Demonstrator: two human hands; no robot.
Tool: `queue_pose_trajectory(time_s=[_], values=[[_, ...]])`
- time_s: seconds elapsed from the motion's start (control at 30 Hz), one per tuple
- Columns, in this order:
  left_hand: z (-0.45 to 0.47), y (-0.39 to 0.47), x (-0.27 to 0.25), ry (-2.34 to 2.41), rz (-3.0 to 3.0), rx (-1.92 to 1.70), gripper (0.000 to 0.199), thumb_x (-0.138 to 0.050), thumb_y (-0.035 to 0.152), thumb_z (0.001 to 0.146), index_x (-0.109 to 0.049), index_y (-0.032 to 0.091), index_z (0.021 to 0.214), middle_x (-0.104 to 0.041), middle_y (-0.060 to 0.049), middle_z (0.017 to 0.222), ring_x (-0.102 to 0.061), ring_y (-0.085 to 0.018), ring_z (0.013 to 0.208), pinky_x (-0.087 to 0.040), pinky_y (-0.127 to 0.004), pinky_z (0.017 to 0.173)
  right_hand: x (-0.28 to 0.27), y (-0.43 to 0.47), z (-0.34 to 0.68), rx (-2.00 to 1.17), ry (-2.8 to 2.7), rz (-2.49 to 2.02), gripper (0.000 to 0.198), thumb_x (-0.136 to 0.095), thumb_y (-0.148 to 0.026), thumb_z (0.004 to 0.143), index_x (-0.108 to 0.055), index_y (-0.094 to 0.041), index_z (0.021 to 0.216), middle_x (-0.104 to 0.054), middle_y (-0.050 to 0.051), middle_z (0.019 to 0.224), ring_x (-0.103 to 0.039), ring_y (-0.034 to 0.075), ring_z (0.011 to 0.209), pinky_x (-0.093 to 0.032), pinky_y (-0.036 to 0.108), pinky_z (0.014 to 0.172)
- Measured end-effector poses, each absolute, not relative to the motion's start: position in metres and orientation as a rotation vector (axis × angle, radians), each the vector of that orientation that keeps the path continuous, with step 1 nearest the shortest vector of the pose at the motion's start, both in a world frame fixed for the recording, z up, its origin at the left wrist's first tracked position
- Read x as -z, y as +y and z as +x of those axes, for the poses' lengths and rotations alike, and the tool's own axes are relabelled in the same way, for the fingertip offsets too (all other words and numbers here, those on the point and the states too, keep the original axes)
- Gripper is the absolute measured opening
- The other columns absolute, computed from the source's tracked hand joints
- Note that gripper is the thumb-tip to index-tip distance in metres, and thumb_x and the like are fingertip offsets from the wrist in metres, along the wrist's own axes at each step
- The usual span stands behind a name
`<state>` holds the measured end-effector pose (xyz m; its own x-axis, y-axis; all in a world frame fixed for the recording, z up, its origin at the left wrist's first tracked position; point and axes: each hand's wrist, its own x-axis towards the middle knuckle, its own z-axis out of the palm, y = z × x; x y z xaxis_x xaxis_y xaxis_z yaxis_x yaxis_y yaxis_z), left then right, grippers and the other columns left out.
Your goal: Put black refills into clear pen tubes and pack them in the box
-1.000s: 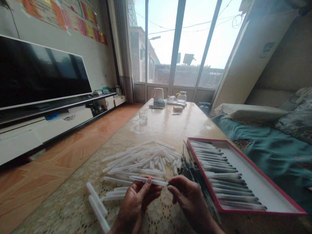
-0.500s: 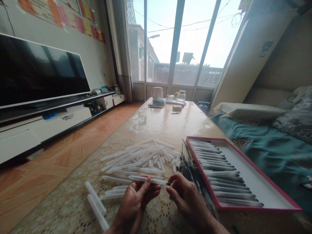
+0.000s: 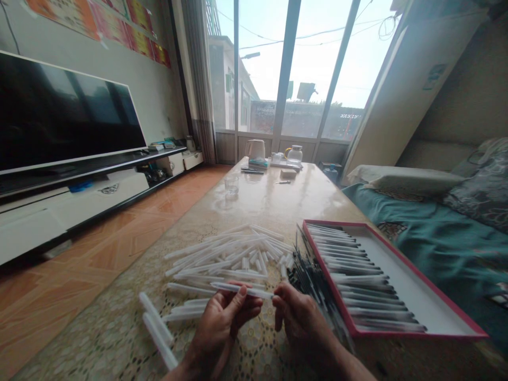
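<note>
A whitish, translucent pen [image 3: 254,290] lies almost level between my hands. My left hand [image 3: 224,317] is closed round its barrel, thumb on top, with the tapered tip pointing left. My right hand [image 3: 296,312] pinches the pen's right end, and its thumb and finger cover that end. Just beyond my hands spreads a pile of white pen barrels [image 3: 222,255], with short white caps [image 3: 254,262] among them. Thin black refills [image 3: 311,278] lie in a bundle right of the pile. Pens with dark ends [image 3: 369,288] fill the left side of a pink-rimmed box [image 3: 432,296].
Two loose white tubes [image 3: 159,333] lie at the left. A clear glass [image 3: 231,186] stands farther up the patterned table [image 3: 190,217]. At the far end are a glass pitcher [image 3: 294,153], a kettle [image 3: 256,149] and a small box [image 3: 288,173]. A couch [image 3: 420,227] flanks the right.
My right fingers have closed over the pen's right end, where a black piece showed before. My left hand keeps its hold with hardly any movement.
</note>
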<state>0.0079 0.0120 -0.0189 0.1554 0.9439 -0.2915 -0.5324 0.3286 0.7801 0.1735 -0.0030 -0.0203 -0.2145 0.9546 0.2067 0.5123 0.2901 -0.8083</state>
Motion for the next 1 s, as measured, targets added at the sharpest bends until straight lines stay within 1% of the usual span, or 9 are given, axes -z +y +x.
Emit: queue_pose_trajectory(time_s=[0.1, 0.27, 0.43, 0.5, 0.6, 0.67, 0.77, 0.93, 1.0], values=[[0.0079, 0.0107, 0.0182, 0.880, 0.576, -1.143, 0.014, -0.070, 0.021, 0.071, -0.061, 0.014, 0.079, -0.072, -0.005, 0.064, -0.069, -0.017, 0.064, -0.056, -0.027, 0.065, 0.0208, -0.0024, 0.1746, -0.793, -1.866, -1.318, 0.041, -0.025, -0.042, 0.093, -0.045, -0.020, 0.066, -0.059, 0.001, 0.048, -0.056, 0.012, 0.045, -0.038, 0.019, 0.049], [0.0078, 0.0102, 0.0169, 0.895, 0.548, -1.168, 0.014, -0.071, 0.020, 0.070, -0.061, 0.014, 0.078, -0.072, -0.004, 0.067, -0.069, -0.016, 0.065, -0.056, -0.026, 0.066, 0.0203, -0.0025, 0.1748, -0.812, -1.829, -1.353, 0.028, -0.033, -0.044, 0.090, -0.045, -0.020, 0.081, -0.061, -0.001, 0.049, -0.056, 0.012, 0.044, -0.037, 0.018, 0.048], [0.0074, 0.0119, 0.0178, 0.875, 0.567, -1.148, 0.016, -0.071, 0.020, 0.070, -0.061, 0.013, 0.079, -0.072, -0.005, 0.065, -0.069, -0.017, 0.064, -0.056, -0.027, 0.065, 0.0209, -0.0023, 0.1752, -0.822, -1.873, -1.337, 0.038, -0.024, -0.044, 0.093, -0.042, -0.021, 0.069, -0.058, 0.000, 0.046, -0.054, 0.011, 0.043, -0.037, 0.018, 0.047], [0.0073, 0.0120, 0.0181, 0.879, 0.563, -1.157, 0.016, -0.072, 0.020, 0.069, -0.061, 0.014, 0.079, -0.072, -0.005, 0.065, -0.069, -0.017, 0.064, -0.056, -0.027, 0.065, 0.0208, -0.0022, 0.1756, -0.831, -1.863, -1.348, 0.038, -0.025, -0.045, 0.093, -0.044, -0.020, 0.072, -0.059, 0.001, 0.047, -0.055, 0.012, 0.043, -0.037, 0.018, 0.047], [0.0077, 0.0115, 0.0174, 0.889, 0.551, -1.168, 0.016, -0.073, 0.020, 0.068, -0.061, 0.014, 0.078, -0.072, -0.005, 0.065, -0.069, -0.016, 0.063, -0.056, -0.026, 0.064, 0.0197, -0.0027, 0.1752, -0.825, -1.843, -1.360, 0.030, -0.031, -0.046, 0.091, -0.044, -0.020, 0.082, -0.060, -0.001, 0.049, -0.056, 0.012, 0.044, -0.038, 0.018, 0.048], [0.0082, 0.0109, 0.0162, 0.885, 0.554, -1.164, 0.017, -0.073, 0.020, 0.068, -0.061, 0.014, 0.078, -0.072, -0.004, 0.064, -0.069, -0.017, 0.063, -0.056, -0.026, 0.063, 0.0187, -0.0030, 0.1746, -0.824, -1.849, -1.357, 0.030, -0.029, -0.045, 0.091, -0.042, -0.020, 0.079, -0.060, -0.001, 0.048, -0.056, 0.012, 0.044, -0.038, 0.018, 0.048], [0.0088, 0.0100, 0.0146, 0.888, 0.558, -1.153, 0.016, -0.073, 0.021, 0.068, -0.062, 0.014, 0.078, -0.072, -0.005, 0.064, -0.069, -0.017, 0.064, -0.056, -0.027, 0.064, 0.0180, -0.0030, 0.1745, -0.829, -1.874, -1.354, 0.039, -0.023, -0.045, 0.093, -0.041, -0.021, 0.068, -0.059, 0.001, 0.047, -0.056, 0.012, 0.045, -0.038, 0.018, 0.049], [0.0075, 0.0107, 0.0174, 0.878, 0.553, -1.153, 0.016, -0.072, 0.020, 0.068, -0.062, 0.014, 0.079, -0.073, -0.005, 0.065, -0.069, -0.017, 0.064, -0.056, -0.027, 0.065, 0.0199, -0.0023, 0.1750, -0.831, -1.860, -1.374, 0.033, -0.029, -0.046, 0.091, -0.044, -0.020, 0.079, -0.061, 0.000, 0.048, -0.056, 0.012, 0.044, -0.037, 0.018, 0.047], [0.0068, 0.0116, 0.0200, 0.869, 0.558, -1.148, 0.016, -0.072, 0.020, 0.069, -0.062, 0.014, 0.080, -0.073, -0.004, 0.065, -0.069, -0.016, 0.064, -0.056, -0.027, 0.065, 0.0206, -0.0021, 0.1747, -0.835, -1.869, -1.365, 0.033, -0.028, -0.047, 0.092, -0.042, -0.021, 0.077, -0.061, 0.000, 0.048, -0.055, 0.012, 0.044, -0.037, 0.018, 0.048]])
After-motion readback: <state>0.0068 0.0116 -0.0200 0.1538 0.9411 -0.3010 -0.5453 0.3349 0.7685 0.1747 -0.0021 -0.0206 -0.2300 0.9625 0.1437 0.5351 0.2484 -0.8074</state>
